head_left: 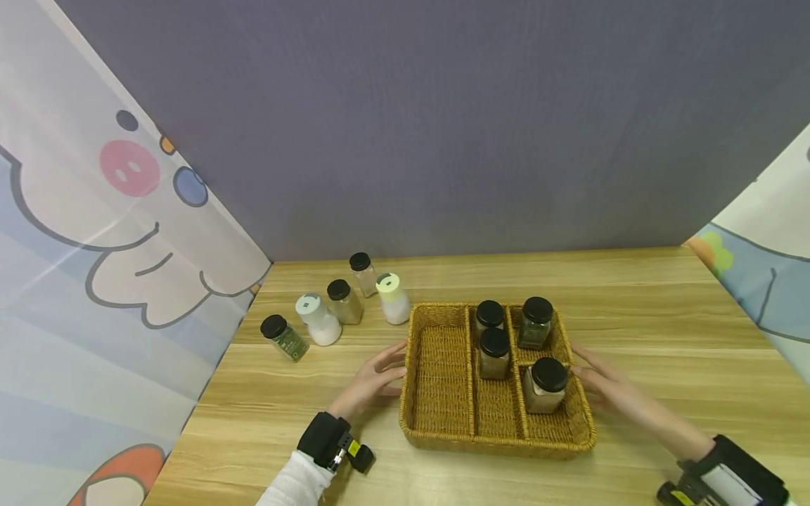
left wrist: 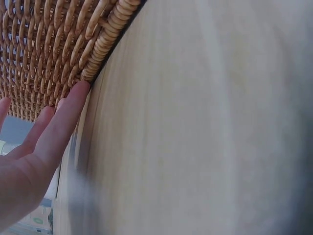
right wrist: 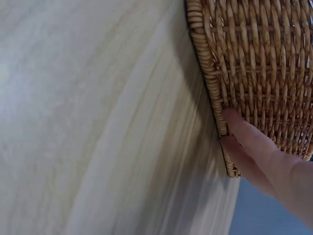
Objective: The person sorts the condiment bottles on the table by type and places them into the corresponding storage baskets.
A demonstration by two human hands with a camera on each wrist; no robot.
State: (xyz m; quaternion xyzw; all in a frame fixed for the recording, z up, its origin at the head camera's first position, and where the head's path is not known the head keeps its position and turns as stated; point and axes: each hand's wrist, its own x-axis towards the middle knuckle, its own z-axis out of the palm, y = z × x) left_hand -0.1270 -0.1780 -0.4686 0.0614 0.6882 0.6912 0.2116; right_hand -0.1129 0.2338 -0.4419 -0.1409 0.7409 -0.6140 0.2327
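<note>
A woven wicker basket (head_left: 439,439) with dividers stands on the wooden table. My left hand (head_left: 373,379) rests against its left side, fingers extended; the left wrist view shows fingertips (left wrist: 73,100) touching the wicker near the bottom edge. On the opposite side, my right hand (head_left: 598,379) touches the outer wall with fairly straight fingers (right wrist: 249,137). Black-lidded spice jars fill parts of the basket: two jars (head_left: 493,362) in the middle compartment, one jar (head_left: 534,334) at the back right and one jar (head_left: 544,393) at the front right. The left compartment (head_left: 439,379) holds nothing.
Left of the basket stand a green-labelled jar (head_left: 287,341), a white-capped shaker (head_left: 321,327), a tan jar (head_left: 344,302), a clear black-lidded jar (head_left: 363,274) and a yellow-capped shaker (head_left: 394,302). A grey panel (head_left: 443,140) rises behind the table (head_left: 664,302).
</note>
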